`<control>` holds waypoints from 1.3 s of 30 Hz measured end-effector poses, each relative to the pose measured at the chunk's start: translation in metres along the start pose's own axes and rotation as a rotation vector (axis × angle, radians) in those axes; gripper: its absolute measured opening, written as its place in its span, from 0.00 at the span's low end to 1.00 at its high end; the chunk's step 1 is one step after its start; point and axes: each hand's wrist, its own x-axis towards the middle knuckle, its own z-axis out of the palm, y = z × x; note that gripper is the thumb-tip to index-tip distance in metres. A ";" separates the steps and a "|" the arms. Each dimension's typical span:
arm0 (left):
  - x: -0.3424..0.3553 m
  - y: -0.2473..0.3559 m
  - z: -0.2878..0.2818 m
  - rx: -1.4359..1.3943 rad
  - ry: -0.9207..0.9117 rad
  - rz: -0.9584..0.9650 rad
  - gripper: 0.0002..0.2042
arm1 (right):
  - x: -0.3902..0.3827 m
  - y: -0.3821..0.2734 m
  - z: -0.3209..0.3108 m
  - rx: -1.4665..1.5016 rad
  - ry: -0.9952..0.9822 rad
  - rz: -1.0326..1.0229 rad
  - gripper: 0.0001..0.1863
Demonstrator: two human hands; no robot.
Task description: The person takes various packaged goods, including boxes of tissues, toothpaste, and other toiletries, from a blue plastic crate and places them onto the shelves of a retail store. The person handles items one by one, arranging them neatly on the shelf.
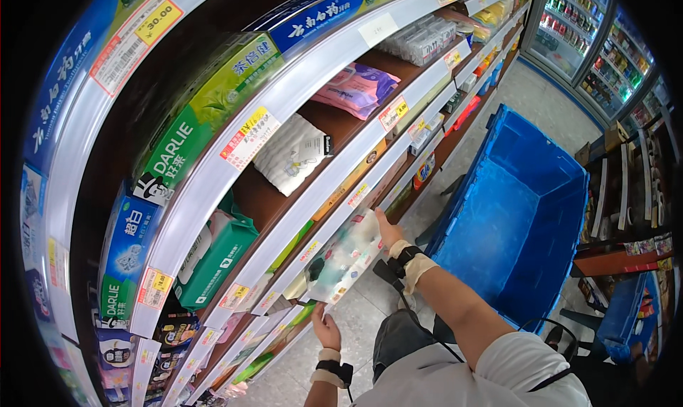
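Observation:
Between my two hands is a white, partly see-through plastic-wrapped pack with green and red marks, tilted at the edge of the lower shelves. My right hand grips its far upper end. At its near lower end, the fingers of my left hand close on the corner. What the pack contains, I cannot make out. On the shelf above lie a white soft pack, a green pack of wipes and a pink and purple pack.
Toothpaste boxes line the upper shelves at left. A big blue plastic crate stands to my right, its inside bare. Behind it are glass-door drink fridges. Another blue crate with goods sits at the far right by more shelves.

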 end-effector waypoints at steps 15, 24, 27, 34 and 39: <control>0.086 0.047 0.018 -0.969 -0.442 -0.955 0.25 | 0.010 0.009 -0.014 -0.189 0.010 0.054 0.63; 0.051 0.068 0.011 -1.024 -0.539 -0.971 0.29 | -0.046 -0.031 -0.035 -0.315 -0.097 -0.056 0.65; 0.027 0.083 0.020 -1.082 -0.571 -0.982 0.29 | -0.055 -0.037 -0.055 -0.380 -0.127 -0.129 0.65; -0.042 0.111 0.007 -1.166 -0.593 -0.957 0.31 | -0.130 -0.049 -0.106 -0.297 -0.498 0.052 0.45; -0.097 0.119 -0.016 -1.055 -0.542 -0.878 0.33 | -0.182 -0.028 -0.149 -0.216 -0.744 -0.007 0.35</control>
